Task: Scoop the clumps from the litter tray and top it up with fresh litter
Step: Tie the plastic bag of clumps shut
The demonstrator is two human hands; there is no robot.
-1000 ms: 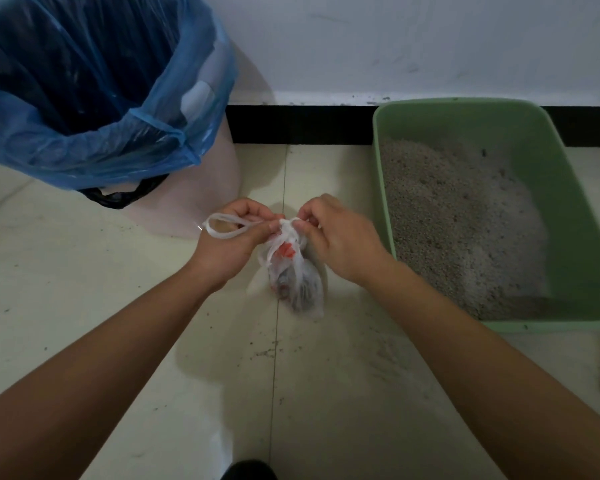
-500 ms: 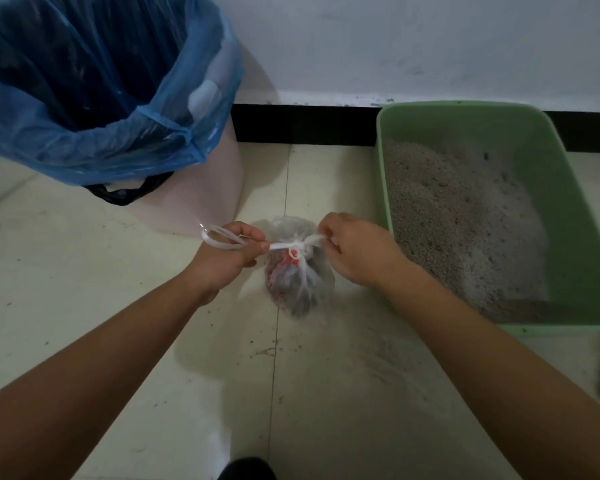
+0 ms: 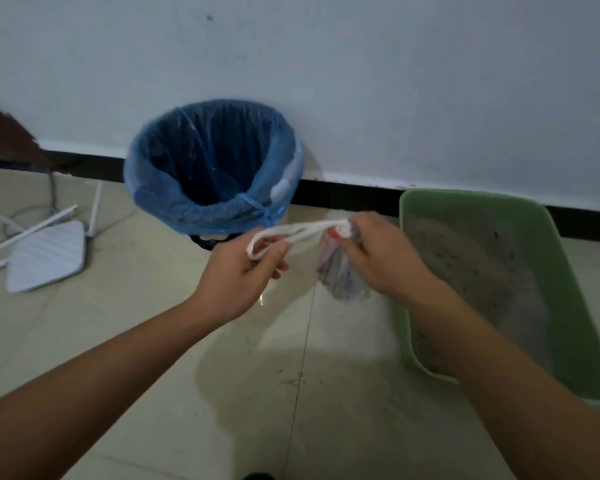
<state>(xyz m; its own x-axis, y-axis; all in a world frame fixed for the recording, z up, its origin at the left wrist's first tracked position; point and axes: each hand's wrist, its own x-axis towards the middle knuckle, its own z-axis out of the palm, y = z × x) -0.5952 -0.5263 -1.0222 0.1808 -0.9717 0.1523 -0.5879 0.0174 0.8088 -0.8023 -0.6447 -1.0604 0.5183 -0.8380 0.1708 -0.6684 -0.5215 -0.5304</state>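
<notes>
My left hand (image 3: 239, 275) pinched the bag's (image 3: 340, 282) white handle loop (image 3: 291, 233); my right hand (image 3: 378, 258) gripped its knot. The bag hung between the far blue-lined bin (image 3: 201, 216) and the litter tray (image 3: 575, 323), right.

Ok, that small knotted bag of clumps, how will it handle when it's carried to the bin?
Likely floppy: the thin bag sags below the knot, so it should swing. Probably fairly light: the left hand pinches just the handle loop while the right hand grips the bag at the knot. The film looks thin, so dragging might tear it.
</notes>
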